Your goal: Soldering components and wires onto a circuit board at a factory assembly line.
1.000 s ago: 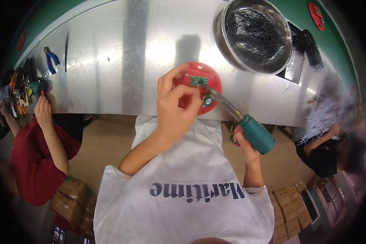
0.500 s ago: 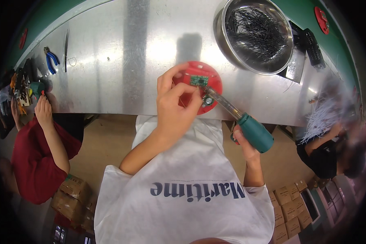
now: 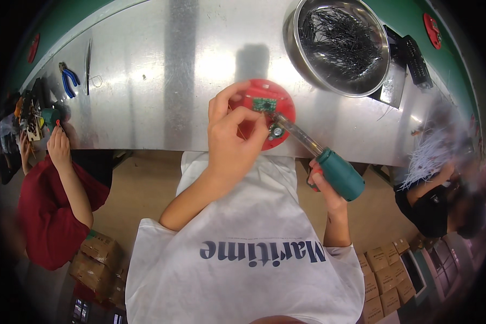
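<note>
A round red disc [image 3: 286, 102] lies at the near edge of the metal table. It carries a small green circuit board [image 3: 264, 105] and a second, darker part with a round silver component [image 3: 277, 131]. My left hand [image 3: 235, 135] rests over the disc's left side, thumb and forefinger pinched on what looks like a thin wire [image 3: 242, 131] just below the board. Gripped in my right hand [image 3: 325, 189] is a green soldering gun [image 3: 340, 174], its long barrel slanting up to the left. The tip meets the board's lower edge beside my left fingertips; exact contact is too small to tell.
A steel bowl [image 3: 294, 46] of black wires [image 3: 343, 43] stands back right, by a black device [image 3: 417, 62]. Blue-handled cutters [image 3: 68, 80] and tweezers [image 3: 88, 67] lie left. Co-workers sit on both sides, white wires [image 3: 429, 156] by the right one. Cardboard boxes [image 3: 386, 278] are stacked behind.
</note>
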Demonstrator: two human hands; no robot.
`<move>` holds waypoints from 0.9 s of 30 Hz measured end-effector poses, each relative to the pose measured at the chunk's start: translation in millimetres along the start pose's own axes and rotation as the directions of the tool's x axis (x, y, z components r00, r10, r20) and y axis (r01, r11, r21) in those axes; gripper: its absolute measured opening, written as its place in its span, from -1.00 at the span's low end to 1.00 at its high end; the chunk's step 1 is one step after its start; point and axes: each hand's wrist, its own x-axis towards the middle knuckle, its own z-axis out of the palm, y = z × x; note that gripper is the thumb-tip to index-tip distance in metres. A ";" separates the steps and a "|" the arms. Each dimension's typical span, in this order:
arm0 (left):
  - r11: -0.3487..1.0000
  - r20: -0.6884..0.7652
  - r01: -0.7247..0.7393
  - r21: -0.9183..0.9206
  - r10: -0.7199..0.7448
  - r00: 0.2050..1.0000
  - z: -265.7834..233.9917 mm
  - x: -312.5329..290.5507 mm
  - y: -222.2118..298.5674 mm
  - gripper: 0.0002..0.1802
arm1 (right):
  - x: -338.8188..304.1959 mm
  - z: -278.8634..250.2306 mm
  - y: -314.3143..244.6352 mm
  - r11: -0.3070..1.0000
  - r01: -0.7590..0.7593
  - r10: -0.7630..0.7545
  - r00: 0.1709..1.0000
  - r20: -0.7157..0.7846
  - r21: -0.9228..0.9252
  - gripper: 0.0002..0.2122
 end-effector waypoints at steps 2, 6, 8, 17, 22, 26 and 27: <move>1.000 0.004 0.003 -0.003 -0.003 1.000 0.4 -0.1 -0.7 -0.93 | -4.1 -3.5 1.7 0.993 -0.007 0.003 0.999 0.032 0.119 -0.78; 1.000 0.012 0.015 -0.004 -0.015 1.000 -0.5 0.7 0.7 -0.94 | -6.2 -4.3 6.2 0.950 0.024 -0.028 1.000 0.007 0.312 -0.70; 1.000 0.014 0.019 -0.004 -0.019 1.000 -0.6 0.3 0.8 -0.94 | -2.8 -5.1 9.5 0.941 0.045 -0.043 0.999 -0.012 0.336 -0.70; 1.000 0.005 0.025 -0.007 -0.025 1.000 -0.1 4.0 -0.3 -0.92 | 7.2 -11.5 21.2 0.899 0.092 -0.045 0.992 -0.119 0.429 -0.73; 0.996 0.052 -0.012 0.087 0.008 0.999 -5.9 6.7 3.0 -0.94 | 9.5 -11.3 25.3 0.869 0.097 -0.018 0.986 -0.164 0.485 -0.70; 0.996 0.082 -0.002 0.092 -0.006 0.997 -6.6 7.8 2.4 -0.94 | 9.2 -13.9 33.3 0.784 0.122 -0.045 0.989 -0.141 0.608 -0.72; 0.996 0.086 0.005 0.089 -0.013 0.996 -6.6 7.2 3.0 -0.94 | 8.5 -14.2 33.8 0.776 0.114 -0.030 0.989 -0.144 0.621 -0.71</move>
